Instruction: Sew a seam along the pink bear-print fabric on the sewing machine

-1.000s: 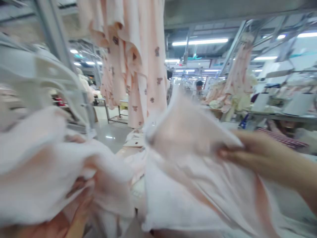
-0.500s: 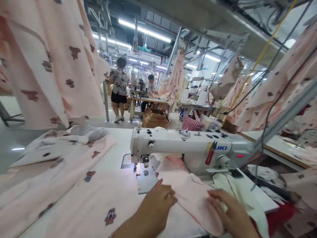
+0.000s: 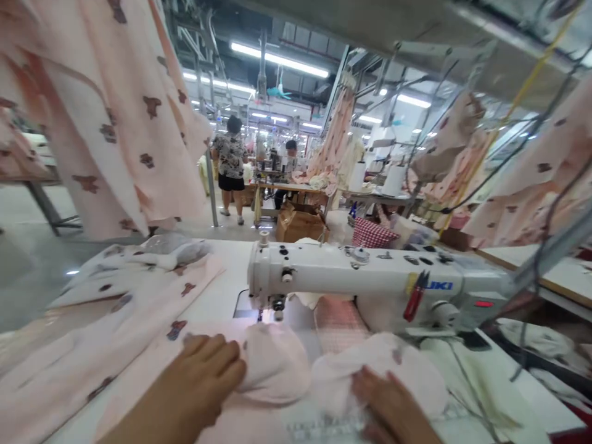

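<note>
My left hand (image 3: 206,376) is closed, its fingers curled on pale pink printed fabric (image 3: 178,330) left of the needle. A rounded pale pink fabric piece (image 3: 277,364) lies bunched beside those fingers, in front of the presser foot. My right hand (image 3: 388,404), blurred, rests with fingers apart on another pale pink fabric piece (image 3: 407,364), right of the needle. The white sewing machine (image 3: 333,271) stands behind both hands, its lamp lit at the needle (image 3: 260,313). Part of a pink checked cloth (image 3: 340,324) shows under the machine arm.
Printed pink fabric (image 3: 152,142) hangs at left. Red-handled thread snips (image 3: 416,299) are on the machine's front. Cream fabric (image 3: 467,376) lies at right. Behind are a cardboard box (image 3: 300,225), a red checked cushion (image 3: 372,233), a standing person (image 3: 230,160) and a seated person (image 3: 290,163).
My left hand has moved left, away from the cloth right of the needle. A rounded pink piece now lies before the presser foot. My right hand has shifted left, and the view has turned slightly.
</note>
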`<state>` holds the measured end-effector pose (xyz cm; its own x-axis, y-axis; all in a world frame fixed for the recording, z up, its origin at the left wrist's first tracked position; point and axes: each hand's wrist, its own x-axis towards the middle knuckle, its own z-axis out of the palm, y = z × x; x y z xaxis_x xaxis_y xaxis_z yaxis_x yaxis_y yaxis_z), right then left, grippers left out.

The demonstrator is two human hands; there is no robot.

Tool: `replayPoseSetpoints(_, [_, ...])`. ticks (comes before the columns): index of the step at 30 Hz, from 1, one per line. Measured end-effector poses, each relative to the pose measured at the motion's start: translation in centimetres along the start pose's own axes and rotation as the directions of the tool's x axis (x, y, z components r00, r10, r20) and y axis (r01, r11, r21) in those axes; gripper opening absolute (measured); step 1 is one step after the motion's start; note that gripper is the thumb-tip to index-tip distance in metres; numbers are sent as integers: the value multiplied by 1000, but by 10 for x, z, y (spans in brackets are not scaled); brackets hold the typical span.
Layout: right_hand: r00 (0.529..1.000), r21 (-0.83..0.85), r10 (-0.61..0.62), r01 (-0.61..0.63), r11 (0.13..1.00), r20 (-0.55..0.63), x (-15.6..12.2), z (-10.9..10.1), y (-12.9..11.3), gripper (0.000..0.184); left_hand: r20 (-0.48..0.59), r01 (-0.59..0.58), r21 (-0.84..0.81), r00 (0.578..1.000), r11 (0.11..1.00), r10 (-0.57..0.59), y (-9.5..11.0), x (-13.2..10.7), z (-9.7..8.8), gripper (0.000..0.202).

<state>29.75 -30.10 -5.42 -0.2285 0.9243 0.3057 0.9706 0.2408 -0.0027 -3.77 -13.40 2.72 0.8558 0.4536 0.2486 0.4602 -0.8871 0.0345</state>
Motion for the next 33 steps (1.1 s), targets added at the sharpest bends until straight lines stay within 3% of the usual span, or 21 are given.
replayPoseSetpoints(1, [999, -92, -40, 41, 995, 20, 4, -2, 9, 37, 163, 140, 12, 977, 990, -140, -8, -16, -11, 21])
replayPoseSetpoints(3, [999, -188, -31, 26, 982, -22, 20, -9, 14, 30, 380, 362, 19, 860, 932, -342, -15, -37, -26, 16])
replayPoseSetpoints(4, [994, -184, -75, 59, 981, -80, 30, -12, 10, 29, 427, 433, 3, 815, 902, -393, -16, -42, -27, 17])
replayPoseSetpoints(6, [977, -110, -114, 95, 989, -182, 52, -14, -5, 29, 442, 507, -55, 785, 860, -434, -16, -47, -21, 20])
replayPoseSetpoints(8, [977, -2, -133, 134, 991, -167, 72, -11, -21, 28, 396, 537, -93, 792, 838, -464, -16, -48, -8, 24])
replayPoseSetpoints(11, [994, 59, -102, 105, 993, -46, 93, -5, -32, 25, 330, 578, -108, 789, 809, -519, -20, -52, 14, 34])
replayPoseSetpoints(14, [988, 70, -95, 104, 992, -121, 116, -7, -40, 28, 275, 553, -192, 824, 811, -496, -23, -60, 26, 41])
replayPoseSetpoints(17, [944, 170, -268, 301, 938, -194, 154, -5, -70, 24, 180, 482, -318, 876, 816, -447, -21, -64, 30, 38])
replayPoseSetpoints(19, [914, 159, -356, 388, 908, -194, 183, 8, -95, 37, 178, 477, -349, 879, 807, -442, -21, -66, 32, 38])
replayPoseSetpoints(20, [923, 149, -342, 368, 918, -174, 195, 17, -106, 44, 187, 482, -347, 876, 805, -444, -21, -67, 35, 40])
replayPoseSetpoints(22, [942, 147, -308, 326, 934, -134, 212, 35, -121, 38, 165, 479, -328, 878, 814, -450, -23, -72, 42, 47])
replayPoseSetpoints(25, [941, 184, -309, 331, 926, -136, 213, 46, -128, 22, 11, 435, -319, 890, 842, -456, -25, -80, 53, 63])
replayPoseSetpoints(27, [912, 245, -354, 399, 883, -207, 203, 36, -127, 20, -91, 385, -337, 895, 859, -436, -23, -81, 55, 69])
replayPoseSetpoints(29, [890, 385, -376, 452, 805, -259, 188, 14, -123, 22, -134, 311, -363, 915, 878, -380, -18, -76, 49, 63])
replayPoseSetpoints(31, [891, 504, -361, 454, 735, -275, 169, -15, -112, 24, -129, 215, -407, 949, 888, -289, -15, -68, 37, 39])
replayPoseSetpoints(33, [908, 479, -327, 416, 773, -261, 146, -47, -89, 22, -136, 132, -482, 966, 866, -222, -15, -59, 20, 15])
